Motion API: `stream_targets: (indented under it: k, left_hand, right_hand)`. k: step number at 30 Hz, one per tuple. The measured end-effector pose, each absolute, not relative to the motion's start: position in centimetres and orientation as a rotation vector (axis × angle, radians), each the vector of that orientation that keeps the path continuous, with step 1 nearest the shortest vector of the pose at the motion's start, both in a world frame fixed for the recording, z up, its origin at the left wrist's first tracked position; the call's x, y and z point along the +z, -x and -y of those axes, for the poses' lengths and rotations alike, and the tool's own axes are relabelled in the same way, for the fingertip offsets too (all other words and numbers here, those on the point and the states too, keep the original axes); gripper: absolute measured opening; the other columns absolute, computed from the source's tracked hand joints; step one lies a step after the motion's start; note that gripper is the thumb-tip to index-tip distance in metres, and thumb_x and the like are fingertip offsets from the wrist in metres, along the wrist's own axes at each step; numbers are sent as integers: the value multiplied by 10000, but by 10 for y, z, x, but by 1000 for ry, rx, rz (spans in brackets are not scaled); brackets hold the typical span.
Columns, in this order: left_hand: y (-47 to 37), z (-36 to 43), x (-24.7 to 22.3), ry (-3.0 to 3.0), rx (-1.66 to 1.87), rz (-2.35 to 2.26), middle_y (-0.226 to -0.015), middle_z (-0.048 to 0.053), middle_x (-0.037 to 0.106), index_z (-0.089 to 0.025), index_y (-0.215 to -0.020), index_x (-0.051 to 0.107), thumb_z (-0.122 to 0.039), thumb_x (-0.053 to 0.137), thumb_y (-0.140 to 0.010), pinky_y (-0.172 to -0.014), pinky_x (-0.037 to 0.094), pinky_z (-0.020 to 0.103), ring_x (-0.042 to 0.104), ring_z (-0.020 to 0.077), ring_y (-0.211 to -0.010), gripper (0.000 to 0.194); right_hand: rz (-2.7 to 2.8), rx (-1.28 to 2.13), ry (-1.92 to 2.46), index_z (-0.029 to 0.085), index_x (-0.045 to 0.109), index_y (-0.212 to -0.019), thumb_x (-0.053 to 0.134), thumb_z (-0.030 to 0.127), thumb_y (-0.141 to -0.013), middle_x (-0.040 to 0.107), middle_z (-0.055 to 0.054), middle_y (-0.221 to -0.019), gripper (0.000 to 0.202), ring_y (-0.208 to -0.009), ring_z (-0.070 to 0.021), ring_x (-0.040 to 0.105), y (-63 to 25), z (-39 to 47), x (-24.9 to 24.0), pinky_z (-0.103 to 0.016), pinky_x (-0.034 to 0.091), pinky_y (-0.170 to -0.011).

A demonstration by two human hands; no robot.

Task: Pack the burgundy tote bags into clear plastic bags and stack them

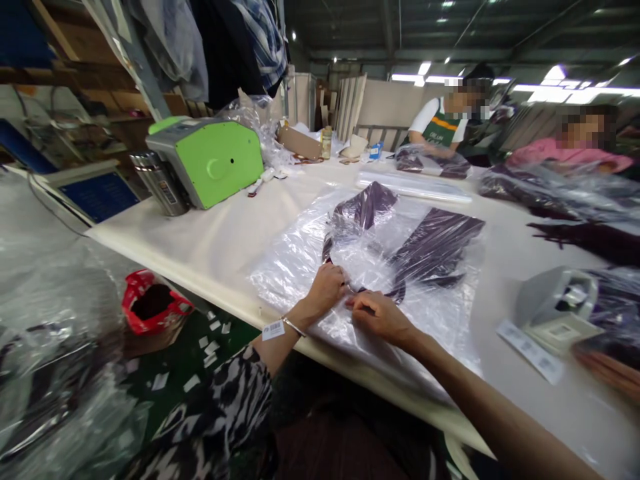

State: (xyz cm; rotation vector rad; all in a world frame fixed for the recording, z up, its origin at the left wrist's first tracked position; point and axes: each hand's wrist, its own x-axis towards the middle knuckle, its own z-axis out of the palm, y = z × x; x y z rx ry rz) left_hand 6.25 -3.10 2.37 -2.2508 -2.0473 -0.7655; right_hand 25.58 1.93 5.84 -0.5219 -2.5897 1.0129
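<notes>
Left grip (pixel 327 287), right grip (pixel 381 315) pinching | crinkled clear plastic (pixel 293 261) | dark fabric (pixel 437 237)

Dk purple fabric (pixel 445 237) contrasts w/ off-wht bench (pixel 225 233), lime-grn/gry machine (pixel 227 163), red bag (pixel 145 325) & blk/wht patterned sleeve (pixel 240 393).

My left hand (pixel 327 285) was drawn into a loose fist, its back turned up, just beside my right hand (pixel 383 316), whose bent fingers pointed toward it. My left forearm (pixel 280 348) slanted in from the lower left; my bare right forearm (pixel 473 385) reached up from the lower right.
</notes>
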Motion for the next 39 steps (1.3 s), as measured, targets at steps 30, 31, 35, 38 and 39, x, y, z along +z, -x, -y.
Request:
stream_targets:
  k: [30, 31, 35, 38, 39]
  left_hand:
    - [-58, 67, 46, 2317, -484, 1875, -1441, 114, 532, -258, -1449, 413, -161, 533, -955, -750, 573, 305, 670, 219, -1043, 517]
    - [-60, 62, 45, 2340, -473, 1849, -1423, 119, 545, -256, -1439, 423, -147, 510, -962, -755, 575, 312, 665, 221, -1046, 496]
    - [-62, 51, 41, 2467, -418, 1704, -1120, 117, 681, -171, -1167, 610, -140, 494, -976, -807, 572, 335, 658, 220, -970, 226]
    - [-58, 62, 37, 2507, -548, 1580, -960, 92, 684, -137, -997, 639, -166, 460, -1006, -786, 552, 304, 649, 197, -888, 181]
    - [-56, 68, 37, 2509, -602, 1539, -945, 84, 680, -135, -989, 638, -177, 440, -1018, -774, 544, 296, 644, 191, -870, 205]
  right_hand:
    - [2745, 733, 888, 210, 691, -711, 643, 376, -776, 643, 25, -606, 184, -570, -135, 541, -217, -72, 150, -259, 334, -545]
    - [2753, 732, 889, 213, 697, -719, 642, 363, -775, 643, 25, -607, 169, -571, -136, 541, -216, -70, 150, -258, 332, -543]
    - [2804, 525, 918, 223, 731, -830, 629, 270, -807, 703, -5, -760, 114, -684, -159, 601, -213, -54, 128, -260, 373, -610]
    - [2862, 247, 804, 206, 728, -867, 601, 213, -877, 713, -56, -903, 128, -861, -203, 627, -216, -40, 95, -280, 425, -732]
    - [2869, 185, 747, 196, 722, -861, 580, 204, -907, 707, -71, -917, 149, -904, -216, 621, -218, -36, 84, -289, 436, -770]
